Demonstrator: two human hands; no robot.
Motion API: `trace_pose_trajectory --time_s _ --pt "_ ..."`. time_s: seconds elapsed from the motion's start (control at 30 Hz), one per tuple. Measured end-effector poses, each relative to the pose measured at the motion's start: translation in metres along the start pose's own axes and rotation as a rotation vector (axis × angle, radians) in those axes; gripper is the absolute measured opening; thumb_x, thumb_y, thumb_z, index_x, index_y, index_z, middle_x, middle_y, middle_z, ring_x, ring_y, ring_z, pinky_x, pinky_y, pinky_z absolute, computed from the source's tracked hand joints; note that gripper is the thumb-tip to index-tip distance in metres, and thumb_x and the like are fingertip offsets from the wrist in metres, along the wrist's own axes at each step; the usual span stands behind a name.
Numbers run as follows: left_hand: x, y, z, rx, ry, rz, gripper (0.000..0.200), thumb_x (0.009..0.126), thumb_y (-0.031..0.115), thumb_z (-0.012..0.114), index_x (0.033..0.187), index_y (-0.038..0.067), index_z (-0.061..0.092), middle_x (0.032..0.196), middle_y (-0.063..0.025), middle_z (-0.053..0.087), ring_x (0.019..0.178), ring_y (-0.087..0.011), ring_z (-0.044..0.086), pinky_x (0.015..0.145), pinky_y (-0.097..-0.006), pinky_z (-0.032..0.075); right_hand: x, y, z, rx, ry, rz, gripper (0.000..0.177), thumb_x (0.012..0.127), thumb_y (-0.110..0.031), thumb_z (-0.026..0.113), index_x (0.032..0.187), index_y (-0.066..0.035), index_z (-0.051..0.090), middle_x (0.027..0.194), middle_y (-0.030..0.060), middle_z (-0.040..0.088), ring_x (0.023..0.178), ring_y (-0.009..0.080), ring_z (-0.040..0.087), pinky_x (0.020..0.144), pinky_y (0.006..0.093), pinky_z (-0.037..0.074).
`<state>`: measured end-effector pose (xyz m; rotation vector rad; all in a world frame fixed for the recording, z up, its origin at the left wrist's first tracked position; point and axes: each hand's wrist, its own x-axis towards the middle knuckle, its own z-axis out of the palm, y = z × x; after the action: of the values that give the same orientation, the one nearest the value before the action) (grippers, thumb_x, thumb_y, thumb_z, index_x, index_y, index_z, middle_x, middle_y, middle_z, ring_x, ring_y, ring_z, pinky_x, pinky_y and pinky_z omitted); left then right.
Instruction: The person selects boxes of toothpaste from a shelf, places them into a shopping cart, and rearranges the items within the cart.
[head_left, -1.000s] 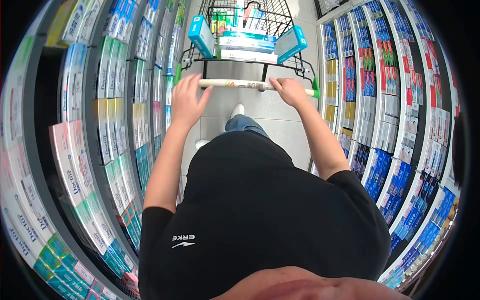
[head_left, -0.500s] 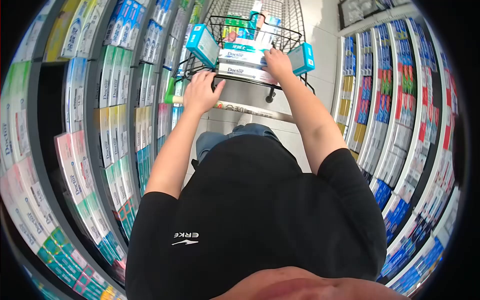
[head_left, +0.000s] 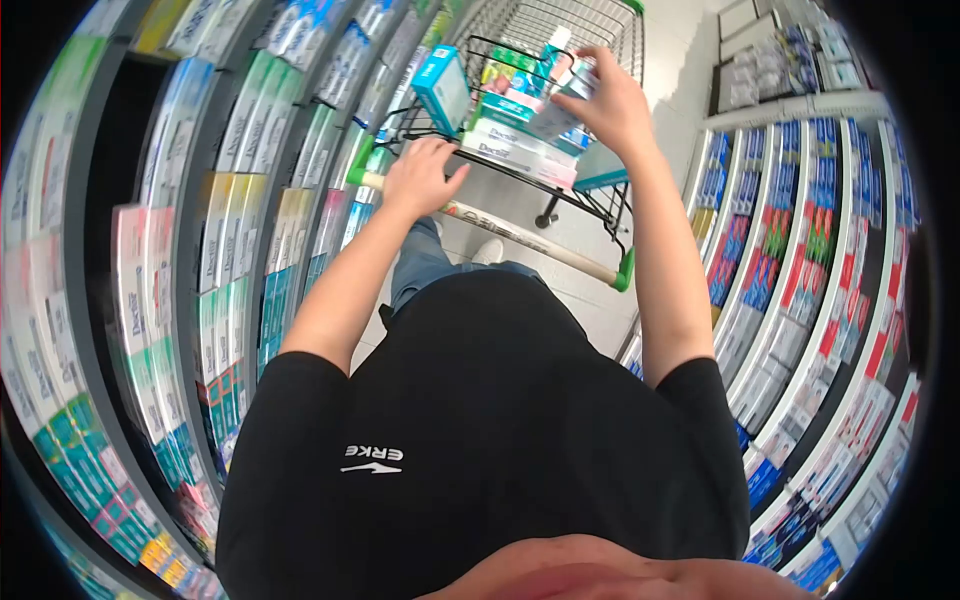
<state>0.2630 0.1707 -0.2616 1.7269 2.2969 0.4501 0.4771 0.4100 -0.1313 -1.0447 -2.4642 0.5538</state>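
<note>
My right hand (head_left: 615,108) is over the shopping cart's child-seat end, thumb and fingers closed around a pale blue-white box (head_left: 560,115) held at a tilt. Beneath it, white "Doctor" toothpaste boxes (head_left: 512,148) lie stacked across the cart's near end. My left hand (head_left: 424,178) rests across the cart handle (head_left: 520,232), fingers stretched toward the basket's rear edge and thumb apart. To the left of the stack stands a teal box (head_left: 440,88). Another teal box (head_left: 602,178) is partly covered by my right forearm. Green and teal packs (head_left: 512,72) sit farther in.
Shelves of toothpaste boxes (head_left: 235,210) run close along the left. On the right, a shelf of toothbrush packs (head_left: 775,235) lines the aisle. The wire cart basket (head_left: 600,28) extends ahead over a pale tiled floor (head_left: 680,70).
My right hand has risen from the stacked boxes and now grips a pale box above them. My left hand stays at the handle. The cart appears turned slightly and shifted in view.
</note>
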Motion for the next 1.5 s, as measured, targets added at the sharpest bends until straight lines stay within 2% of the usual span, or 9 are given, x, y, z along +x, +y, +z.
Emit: trace_pose_trajectory --time_s 0.17,0.23,0.4,0.47,0.57,0.83,1.07,1.23,1.5 --pt "0.003 0.001 -0.01 -0.039 -0.074 -0.038 0.07 0.099 0.066 0.059 0.137 0.008 0.07 0.144 -0.0133 0.066 0.141 -0.0308 0.055 0.115 -0.0454 0.048 -0.03 -0.068 -0.055 0.051 0.065 0.005 0.069 0.075 -0.031 0.095 0.133 -0.01 0.066 0.11 0.0186 0.075 0.102 0.0358 0.073 0.091 0.0446 0.057" --pt "0.002 -0.002 -0.009 -0.119 0.097 0.061 0.069 0.101 0.064 0.058 0.141 0.008 0.066 0.146 -0.0142 0.063 0.14 -0.032 0.056 0.117 -0.045 0.046 -0.048 -0.083 -0.07 0.27 0.132 0.073 0.064 0.078 -0.028 0.095 0.132 -0.008 0.067 0.096 0.0115 0.072 0.09 0.0216 0.068 0.084 0.036 0.055" --pt "-0.014 0.015 -0.059 -1.22 0.427 0.106 0.077 0.111 0.064 0.04 0.148 -0.001 0.058 0.146 -0.016 0.061 0.143 -0.0297 0.053 0.124 -0.0446 0.035 -0.118 -0.082 -0.073 0.708 0.094 0.033 0.073 0.083 -0.007 0.089 0.145 0.003 0.053 0.121 0.0108 0.067 0.111 0.0202 0.067 0.101 0.034 0.051" --pt "-0.039 0.022 -0.098 -1.401 0.202 0.316 0.079 0.109 0.065 0.045 0.149 -0.003 0.056 0.15 -0.0152 0.059 0.146 -0.0271 0.051 0.126 -0.0455 0.034 -0.144 -0.079 -0.068 0.825 0.088 0.079 0.068 0.083 -0.008 0.089 0.141 0.003 0.055 0.118 0.0095 0.066 0.106 0.0178 0.067 0.096 0.031 0.051" --pt "-0.074 0.042 -0.159 -0.723 -0.057 0.447 0.09 0.081 0.05 0.091 0.153 0.009 0.057 0.141 -0.0132 0.069 0.131 -0.0337 0.065 0.112 -0.047 0.049 -0.164 -0.084 -0.067 0.845 0.082 0.082 0.067 0.081 -0.016 0.092 0.136 0.002 0.057 0.114 0.0076 0.065 0.1 0.0161 0.065 0.092 0.0292 0.051" --pt "-0.101 0.016 -0.219 -0.357 0.146 0.301 0.066 0.078 0.03 0.094 0.138 0.015 0.069 0.12 -0.0095 0.077 0.108 -0.0358 0.073 0.094 -0.0446 0.057 -0.137 -0.091 -0.056 0.622 -0.038 -0.124 0.098 0.088 -0.039 0.085 0.164 -0.002 0.037 0.131 0.0167 0.064 0.115 0.0277 0.063 0.106 0.0438 0.046" --pt "-0.112 -0.074 -0.357 0.637 0.589 -0.185 0.062 0.089 0.029 0.083 0.146 0.014 0.064 0.098 -0.0103 0.072 0.095 -0.0312 0.07 0.082 -0.0449 0.055 -0.174 0.006 0.056 0.042 -0.249 0.015 0.062 0.106 -0.025 0.065 0.162 -0.008 0.043 0.137 0.0206 0.065 0.112 0.0327 0.069 0.099 0.0432 0.054" --pt "-0.101 -0.1 -0.371 0.803 0.581 -0.396 0.062 0.094 0.035 0.079 0.151 0.02 0.059 0.1 -0.0079 0.072 0.096 -0.0298 0.071 0.083 -0.0448 0.056 -0.188 0.006 0.079 -0.052 -0.584 0.203 0.04 0.111 -0.042 0.051 0.132 -0.013 0.07 0.11 0.0237 0.076 0.1 0.0432 0.073 0.088 0.052 0.056" --pt "-0.086 -0.115 -0.382 0.684 0.459 -0.631 0.065 0.092 0.045 0.08 0.148 0.019 0.062 0.113 -0.0132 0.076 0.108 -0.0341 0.074 0.088 -0.0474 0.059 -0.19 -0.001 0.073 0.006 -0.48 0.183 0.041 0.111 -0.047 0.05 0.118 -0.014 0.074 0.105 0.0193 0.077 0.099 0.0439 0.072 0.086 0.0543 0.056"
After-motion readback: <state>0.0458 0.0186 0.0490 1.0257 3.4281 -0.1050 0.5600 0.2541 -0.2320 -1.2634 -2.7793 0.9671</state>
